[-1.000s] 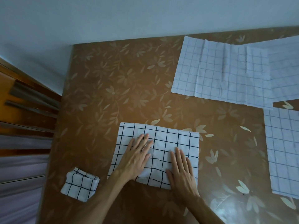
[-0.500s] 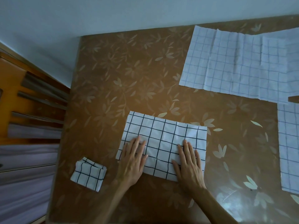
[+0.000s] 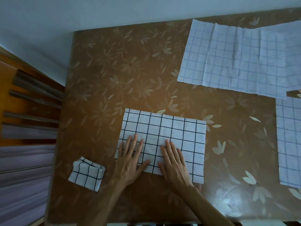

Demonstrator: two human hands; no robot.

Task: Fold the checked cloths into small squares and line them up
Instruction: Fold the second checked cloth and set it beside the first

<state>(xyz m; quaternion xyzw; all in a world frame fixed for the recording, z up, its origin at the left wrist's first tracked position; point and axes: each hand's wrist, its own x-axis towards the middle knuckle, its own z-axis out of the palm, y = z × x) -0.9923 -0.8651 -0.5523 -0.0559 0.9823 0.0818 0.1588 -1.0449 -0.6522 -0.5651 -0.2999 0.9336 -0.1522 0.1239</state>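
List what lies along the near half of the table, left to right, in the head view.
small folded square → left hand → right hand, both hands flat on the half-folded cloth → unfolded cloth at the right edge.

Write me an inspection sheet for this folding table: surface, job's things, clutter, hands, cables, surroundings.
Surface: brown leaf-patterned table, glossy.
Job's things: bold-checked cloth flat as a rectangle near the front; small folded square to its left, apart; large pale cloth spread at far right; second pale cloth at the right edge.
Clutter: nothing seen.
Hands: left hand and right hand lie flat, fingers straight, on the bold-checked cloth's near half.
Cables: nothing seen.
Surroundings: pale wall behind; wooden slats at left.
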